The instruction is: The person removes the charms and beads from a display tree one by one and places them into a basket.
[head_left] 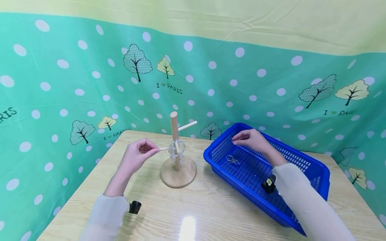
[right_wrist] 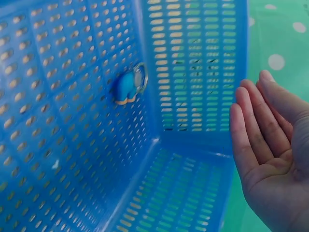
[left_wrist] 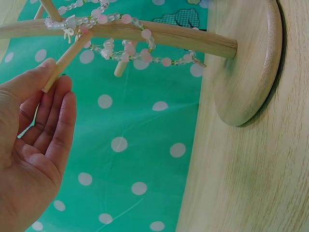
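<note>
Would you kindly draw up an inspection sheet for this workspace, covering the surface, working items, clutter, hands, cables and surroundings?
Surface: wood-grain table, one bright reflection on it.
Working items: upright wooden stand with beaded bracelets hung on it; blue keychain inside the blue basket.
Clutter: nothing seen.
Hands: left hand pinches the end of a wooden peg on the stand; right hand is above the basket, holding nothing.
Cables: nothing seen.
Surroundings: green cloth behind, printed with dots and trees.
</note>
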{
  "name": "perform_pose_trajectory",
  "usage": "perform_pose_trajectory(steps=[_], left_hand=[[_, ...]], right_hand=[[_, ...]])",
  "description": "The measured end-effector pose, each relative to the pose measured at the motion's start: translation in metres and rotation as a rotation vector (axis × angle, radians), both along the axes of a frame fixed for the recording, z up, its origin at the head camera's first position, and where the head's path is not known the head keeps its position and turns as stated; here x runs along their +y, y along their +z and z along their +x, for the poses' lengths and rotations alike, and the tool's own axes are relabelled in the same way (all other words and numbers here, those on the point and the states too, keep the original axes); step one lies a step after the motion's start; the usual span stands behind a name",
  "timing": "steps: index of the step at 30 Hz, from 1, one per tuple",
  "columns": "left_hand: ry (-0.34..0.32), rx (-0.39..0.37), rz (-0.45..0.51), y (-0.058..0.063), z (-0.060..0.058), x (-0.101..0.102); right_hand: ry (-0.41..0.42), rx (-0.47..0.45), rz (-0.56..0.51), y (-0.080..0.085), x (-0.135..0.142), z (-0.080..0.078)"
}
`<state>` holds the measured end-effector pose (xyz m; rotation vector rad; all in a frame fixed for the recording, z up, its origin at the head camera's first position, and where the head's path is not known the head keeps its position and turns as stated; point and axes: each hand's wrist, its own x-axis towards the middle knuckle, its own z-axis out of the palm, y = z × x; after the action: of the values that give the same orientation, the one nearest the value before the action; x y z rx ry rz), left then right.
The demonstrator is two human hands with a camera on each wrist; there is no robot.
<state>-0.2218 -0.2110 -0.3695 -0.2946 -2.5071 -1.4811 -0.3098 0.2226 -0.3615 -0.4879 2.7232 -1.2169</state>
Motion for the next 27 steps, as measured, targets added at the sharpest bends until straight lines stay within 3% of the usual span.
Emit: perform_pose_trajectory(steps=[13,19,27], left_hand=[[-0.014,-0.013,-0.002,-0.003,0.0,0.005],[-0.01,-0.017,-0.007,-0.003,0.0,0.005],[0.001,0.008,-0.028,-0.001,-0.002,0.001]], right_hand=[[0.002,-0.04,-0.131,0.019,-0.021,0.021],[-0.015,-0.105,-0.225,0.032,-0.04,0.032],[-0.043,-0.111,-0.303,0.051,-0.07,0.046]])
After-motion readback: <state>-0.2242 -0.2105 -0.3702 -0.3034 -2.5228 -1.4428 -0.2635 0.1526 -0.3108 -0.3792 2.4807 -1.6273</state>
